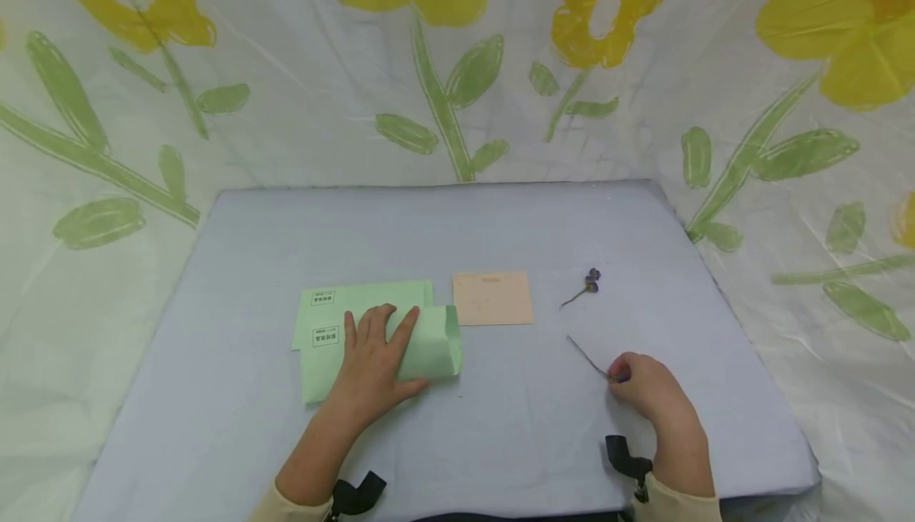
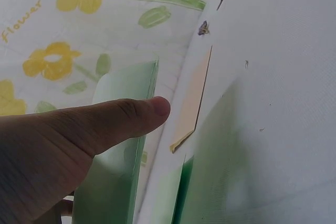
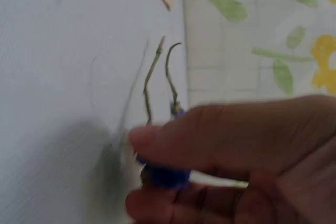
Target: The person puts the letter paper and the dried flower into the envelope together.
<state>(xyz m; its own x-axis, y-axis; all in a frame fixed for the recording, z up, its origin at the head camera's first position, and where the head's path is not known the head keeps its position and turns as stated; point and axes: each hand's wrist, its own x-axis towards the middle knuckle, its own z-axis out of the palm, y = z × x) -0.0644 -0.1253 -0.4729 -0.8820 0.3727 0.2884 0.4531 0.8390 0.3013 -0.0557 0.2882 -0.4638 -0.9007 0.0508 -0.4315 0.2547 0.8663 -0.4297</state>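
Note:
My left hand (image 1: 368, 379) lies with fingers spread over the front green envelope (image 1: 429, 347), whose right end bulges up. In the left wrist view, the thumb (image 2: 136, 116) extends across that envelope's side. Partly beneath it lies a second green envelope (image 1: 372, 293). At the right, my right hand (image 1: 654, 387) pinches a dried flower (image 3: 167, 177) by its purple-blue bloom between thumb and fingertips, its thin stem pointing away to the left. Another dried purple flower (image 1: 592, 282) rests on the table beyond that hand.
A tan card (image 1: 493, 299) with a slot near its far edge lies right of the envelopes. All this sits on a table with a pale cloth (image 1: 500, 442). A flower-printed curtain (image 1: 286, 109) hangs behind and at both sides.

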